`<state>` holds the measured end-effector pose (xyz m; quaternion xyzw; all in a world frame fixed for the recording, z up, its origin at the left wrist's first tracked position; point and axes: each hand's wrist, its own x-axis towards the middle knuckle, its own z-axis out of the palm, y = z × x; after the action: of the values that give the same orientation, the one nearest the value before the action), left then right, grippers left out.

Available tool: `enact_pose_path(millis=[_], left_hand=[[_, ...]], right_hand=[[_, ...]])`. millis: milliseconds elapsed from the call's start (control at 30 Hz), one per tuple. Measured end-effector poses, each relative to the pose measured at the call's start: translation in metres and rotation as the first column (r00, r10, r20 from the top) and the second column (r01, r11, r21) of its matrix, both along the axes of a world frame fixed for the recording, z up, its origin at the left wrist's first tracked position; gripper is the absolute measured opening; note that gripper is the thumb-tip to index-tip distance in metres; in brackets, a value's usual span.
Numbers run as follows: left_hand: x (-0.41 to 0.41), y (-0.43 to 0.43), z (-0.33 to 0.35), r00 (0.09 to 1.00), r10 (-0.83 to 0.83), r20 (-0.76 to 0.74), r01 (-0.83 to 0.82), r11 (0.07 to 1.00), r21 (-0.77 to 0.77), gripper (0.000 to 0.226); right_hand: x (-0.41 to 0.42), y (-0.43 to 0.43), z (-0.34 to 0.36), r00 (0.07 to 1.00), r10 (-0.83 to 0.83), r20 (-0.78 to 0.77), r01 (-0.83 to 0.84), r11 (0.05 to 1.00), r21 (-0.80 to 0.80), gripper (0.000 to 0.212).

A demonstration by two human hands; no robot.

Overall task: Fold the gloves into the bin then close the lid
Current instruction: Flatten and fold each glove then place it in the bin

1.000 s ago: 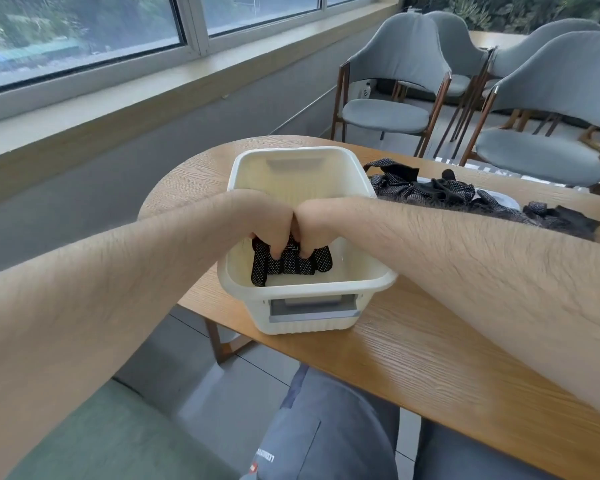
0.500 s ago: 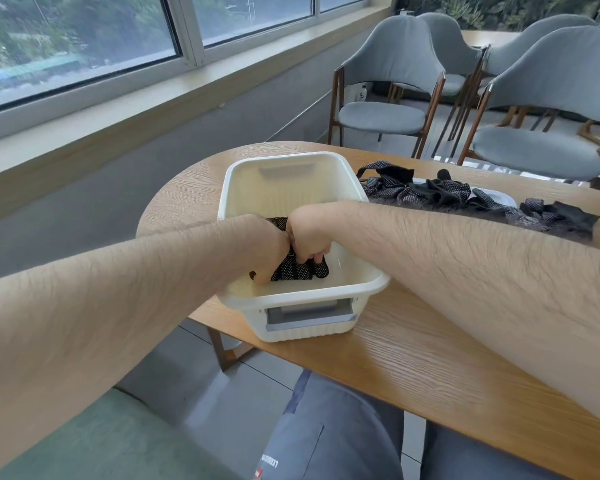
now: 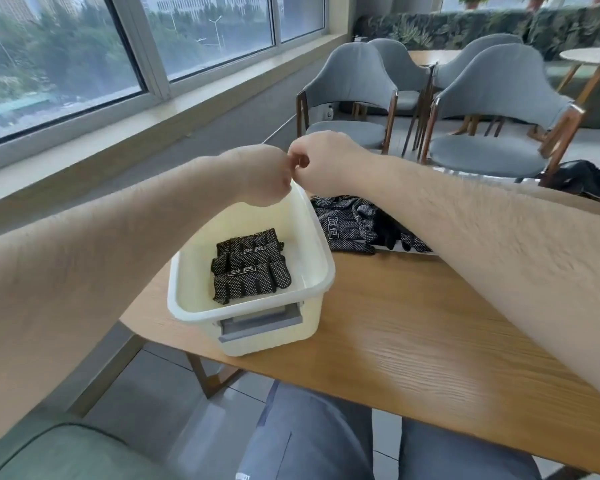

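A cream plastic bin (image 3: pixel 321 271) stands on the wooden table near its left edge. Folded black dotted gloves (image 3: pixel 250 268) lie flat on the bin's floor. My left hand (image 3: pixel 260 178) and my right hand (image 3: pixel 321 161) hover side by side above the bin's far rim, fingers curled, holding nothing. More black dotted gloves (image 3: pixel 357 223) lie in a loose pile on the table just right of the bin. The lid is mostly hidden; a white edge (image 3: pixel 406 250) shows under the glove pile.
The wooden table (image 3: pixel 413 327) stretches right and toward me. Grey chairs (image 3: pixel 350 95) stand beyond it, with a window wall on the left. A dark bundle (image 3: pixel 586 181) sits at the table's far right. My grey trousers (image 3: pixel 309 441) are below the table edge.
Both hands let go of the folded gloves inside the bin and rose to above its far rim. The gloves now lie free on the bin's floor. The view tilted up.
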<state>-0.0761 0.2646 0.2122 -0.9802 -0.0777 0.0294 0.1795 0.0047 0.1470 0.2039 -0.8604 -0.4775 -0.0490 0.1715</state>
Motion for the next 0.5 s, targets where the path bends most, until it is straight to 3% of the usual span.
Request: enact_pose_path(millis=[133,367,500], left_hand=[[0.035,-0.056,0.000,0.989,-0.077,0.123,0.086,0.994,-0.069,0.025],[0.088,-0.195,-0.032,0.992,-0.104,0.074,0.121,0.950,-0.288,0.016],[0.101,-0.244,-0.084,0.974,-0.058,0.219,0.165,0.846,-0.507,0.004]], right_hand=[[0.022,-0.064,-0.003,0.990,-0.115,-0.078,0.128,0.975,0.180,0.014],[0.045,-0.190,-0.052,0.917,-0.356,-0.178,0.391,0.889,0.237,0.017],[0.047,-0.245,-0.091,0.818,-0.492,-0.298,0.561,0.798,0.220,0.024]])
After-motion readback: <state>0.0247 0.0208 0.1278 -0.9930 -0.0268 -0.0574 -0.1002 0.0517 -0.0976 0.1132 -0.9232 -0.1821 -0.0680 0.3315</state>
